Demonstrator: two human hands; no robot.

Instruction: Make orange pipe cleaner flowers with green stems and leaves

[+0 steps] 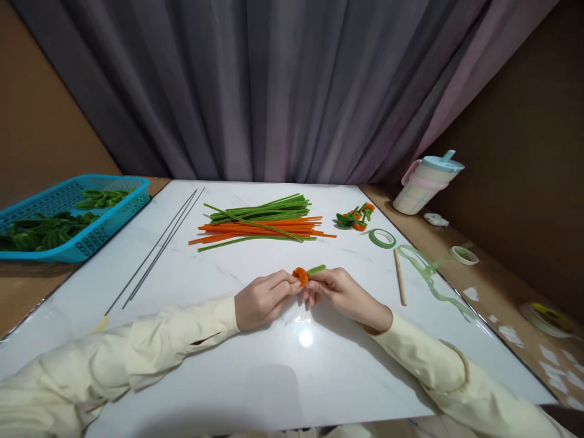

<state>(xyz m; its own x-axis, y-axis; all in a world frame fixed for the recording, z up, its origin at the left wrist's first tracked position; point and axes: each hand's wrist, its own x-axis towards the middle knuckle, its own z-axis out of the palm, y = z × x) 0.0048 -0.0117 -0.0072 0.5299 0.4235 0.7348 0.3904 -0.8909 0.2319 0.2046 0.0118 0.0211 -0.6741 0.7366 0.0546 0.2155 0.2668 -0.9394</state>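
Observation:
Between my two hands, just above the white tabletop, is an orange pipe-cleaner flower point(300, 275) with a round, curled shape. My left hand point(269, 298) pinches it from the left, thumb and forefinger closed on its edge. From the right, my right hand point(342, 293) has its fingers closed at the flower's base, by a short green pipe-cleaner piece point(316, 269) that sticks out up and to the right. The fingers hide where the orange and green parts meet. Beyond my hands lie orange pipe cleaners point(260, 229) and green pipe cleaners point(269, 210) in a loose bundle.
Finished-looking orange and green pieces point(358, 217) lie at the back right, near green tape point(382, 238) and a wooden stick point(400, 277). Thin wires point(159, 255) lie on the left beside a blue basket point(114, 213) of green pieces. A tumbler point(422, 185) stands at right.

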